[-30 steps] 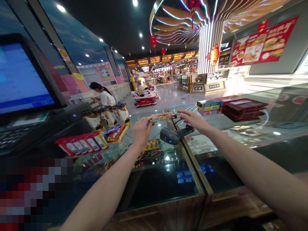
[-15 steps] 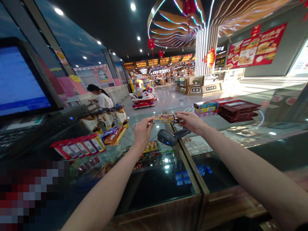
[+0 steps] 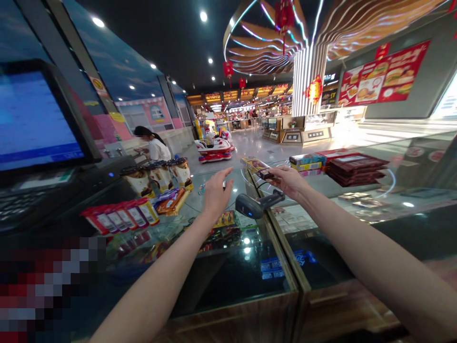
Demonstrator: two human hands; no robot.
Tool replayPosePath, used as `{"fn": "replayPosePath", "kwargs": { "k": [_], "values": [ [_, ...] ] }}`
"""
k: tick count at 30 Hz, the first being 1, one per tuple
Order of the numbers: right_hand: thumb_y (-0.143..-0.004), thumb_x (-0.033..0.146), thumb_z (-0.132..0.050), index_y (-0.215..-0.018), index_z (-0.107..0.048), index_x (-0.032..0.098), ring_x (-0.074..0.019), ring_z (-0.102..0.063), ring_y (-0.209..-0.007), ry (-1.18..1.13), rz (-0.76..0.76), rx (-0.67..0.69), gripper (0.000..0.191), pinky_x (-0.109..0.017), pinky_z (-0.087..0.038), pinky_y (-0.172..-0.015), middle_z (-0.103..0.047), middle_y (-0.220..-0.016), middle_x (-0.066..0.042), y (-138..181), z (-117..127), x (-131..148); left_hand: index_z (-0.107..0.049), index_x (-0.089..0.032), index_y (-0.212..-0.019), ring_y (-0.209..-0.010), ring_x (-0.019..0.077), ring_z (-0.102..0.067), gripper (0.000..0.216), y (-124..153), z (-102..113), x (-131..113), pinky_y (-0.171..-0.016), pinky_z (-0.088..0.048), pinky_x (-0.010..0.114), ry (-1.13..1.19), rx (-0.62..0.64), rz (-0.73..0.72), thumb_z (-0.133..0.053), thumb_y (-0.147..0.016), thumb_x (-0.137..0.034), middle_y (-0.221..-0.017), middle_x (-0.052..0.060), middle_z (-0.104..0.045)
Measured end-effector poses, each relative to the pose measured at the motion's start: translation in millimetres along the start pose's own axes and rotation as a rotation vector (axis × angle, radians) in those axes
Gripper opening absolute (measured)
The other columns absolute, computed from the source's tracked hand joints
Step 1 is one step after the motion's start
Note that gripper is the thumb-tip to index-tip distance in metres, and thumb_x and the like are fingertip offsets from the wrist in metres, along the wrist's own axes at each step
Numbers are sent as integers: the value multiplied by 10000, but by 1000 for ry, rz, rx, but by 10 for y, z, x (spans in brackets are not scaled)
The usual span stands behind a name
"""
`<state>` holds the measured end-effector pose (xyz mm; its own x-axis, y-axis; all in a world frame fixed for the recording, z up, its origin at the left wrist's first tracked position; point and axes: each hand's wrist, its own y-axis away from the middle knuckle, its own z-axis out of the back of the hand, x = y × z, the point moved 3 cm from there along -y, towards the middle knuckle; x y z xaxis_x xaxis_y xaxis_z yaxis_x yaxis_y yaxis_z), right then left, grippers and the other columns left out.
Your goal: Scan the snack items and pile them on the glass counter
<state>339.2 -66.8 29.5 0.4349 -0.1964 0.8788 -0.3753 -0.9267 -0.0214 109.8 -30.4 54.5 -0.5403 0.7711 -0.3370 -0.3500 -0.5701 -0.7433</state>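
Note:
My right hand grips one end of a small flat yellow snack box, held above the glass counter and pointing away from me. My left hand hovers beside it with fingers stretched out and nothing in them. A dark barcode scanner lies on the counter just under both hands, its cable trailing back.
A till screen stands at the left. Cup drinks and red packets line the left counter. Stacked boxes sit at the right. A person stands beyond the counter; kiddie rides fill the mall floor.
My left hand has let go of the snack box and opened. The right hand now holds it alone and has turned it end-on, away from me.

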Motion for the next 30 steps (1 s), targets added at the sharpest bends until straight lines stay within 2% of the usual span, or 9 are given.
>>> {"fn": "replayPosePath", "kwargs": {
  "k": [6,9,15,20,26,30],
  "values": [
    [-822,23,-658,-740,-550,162,-129,-677,-571,-26,82,-51,194,-238,-593,-549,-692,-634,-1,-9,-58,-58,-599,-228,-1328,-1217,239,-591,400,-97,-167,-354,-1065,-408,398,-15,281,23,-499,-943,-274,-1311,62,-658],
    [-821,45,-671,-784,-558,163,-124,-666,-546,-4,119,-60,167,-232,-582,-524,-686,-642,2,-5,-85,-84,-582,-224,-1358,-1257,237,-572,427,-159,-304,-409,-1081,-394,375,32,342,61,-497,-942,-274,-1350,64,-633],
    [-793,84,-696,-804,-576,166,-101,-650,-561,42,193,-83,146,-219,-576,-554,-672,-669,20,-6,-79,-91,-606,-259,-1336,-1231,248,-590,440,-240,-507,-337,-1075,-405,378,153,290,199,-567,-898,-275,-1313,43,-660],
    [-803,135,-651,-819,-638,158,-114,-662,-703,87,215,-73,31,-205,-552,-574,-689,-788,-16,-45,-99,-58,-608,-234,-1329,-1164,259,-620,473,-370,-581,-268,-1043,-437,408,201,265,228,-598,-858,-262,-1271,61,-683],
    [-777,177,-596,-864,-699,166,-149,-637,-826,270,286,-114,135,-237,-552,-625,-698,-894,-36,-98,-105,86,-671,-191,-1242,-1111,251,-645,431,-610,-608,-288,-1026,-459,378,330,270,233,-587,-821,-219,-1166,57,-731],
    [-781,214,-573,-1029,-712,164,-160,-640,-878,386,338,-91,289,-285,-562,-730,-717,-991,-49,-83,-13,152,-687,-171,-1218,-1148,235,-629,434,-698,-666,-395,-1045,-438,338,410,293,266,-503,-825,-178,-1202,40,-717]
  ]
}}
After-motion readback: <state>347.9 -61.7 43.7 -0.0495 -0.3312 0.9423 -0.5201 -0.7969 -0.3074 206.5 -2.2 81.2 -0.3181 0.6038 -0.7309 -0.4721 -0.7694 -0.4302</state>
